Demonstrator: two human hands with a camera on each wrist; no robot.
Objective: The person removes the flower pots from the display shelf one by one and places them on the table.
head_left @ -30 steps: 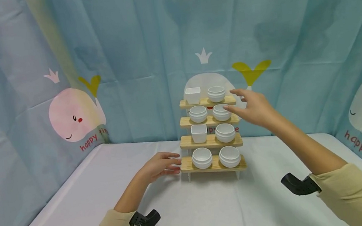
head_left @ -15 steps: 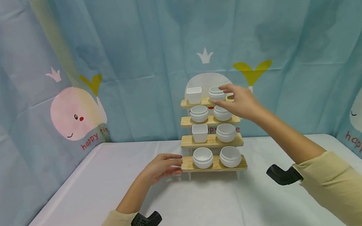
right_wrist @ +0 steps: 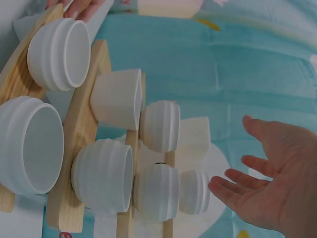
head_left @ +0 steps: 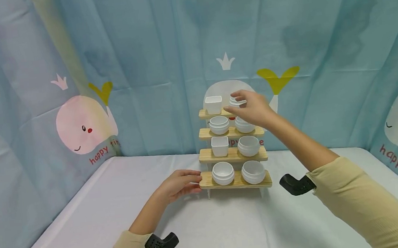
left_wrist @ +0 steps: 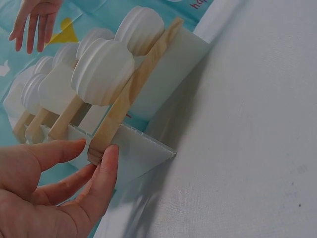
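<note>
Right hand (head_left: 253,107) moved beside top round bowl (right_wrist: 194,192) | spread | left hand (head_left: 179,184) pinching bottom shelf (head_left: 238,181)

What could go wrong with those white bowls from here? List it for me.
1. The right hand is open around the top round bowl; a clumsy grasp might tip it onto the round bowl one shelf down.
2. The thumb reaches toward the top square bowl and could knock it.
3. The left hand is at the end of the bottom shelf; a push there might jolt the bowls.
</note>
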